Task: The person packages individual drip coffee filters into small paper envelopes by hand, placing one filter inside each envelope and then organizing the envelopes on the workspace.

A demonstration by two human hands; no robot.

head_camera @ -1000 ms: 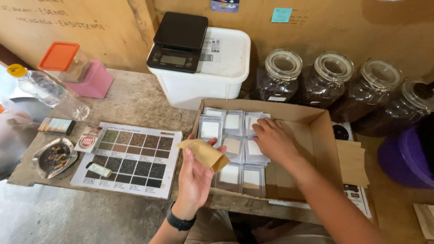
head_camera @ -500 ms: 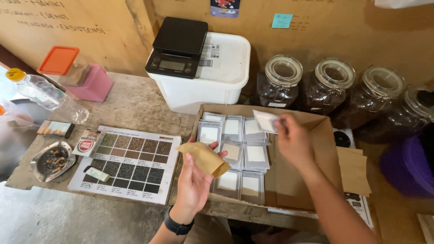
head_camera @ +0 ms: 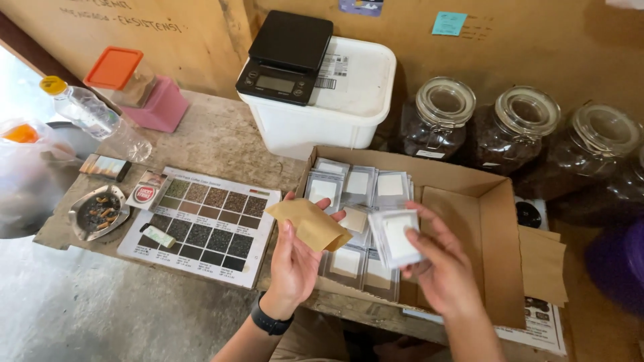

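The left hand grips a flat tan paper envelope while the right hand pinches a clear square sachet above the open cardboard box, likely needing pairing next.

**Both hands raised, each closed on a grip**

The left hand is lifted palm-up, wrist bent back, a dark band around the wrist; its thumb and fingers pinch together in a light grip. The right hand comes in from the lower right, forearm angled up and left, back of the hand to the camera, fingers spread and curled forward, thumb opposing them in a flat grip.
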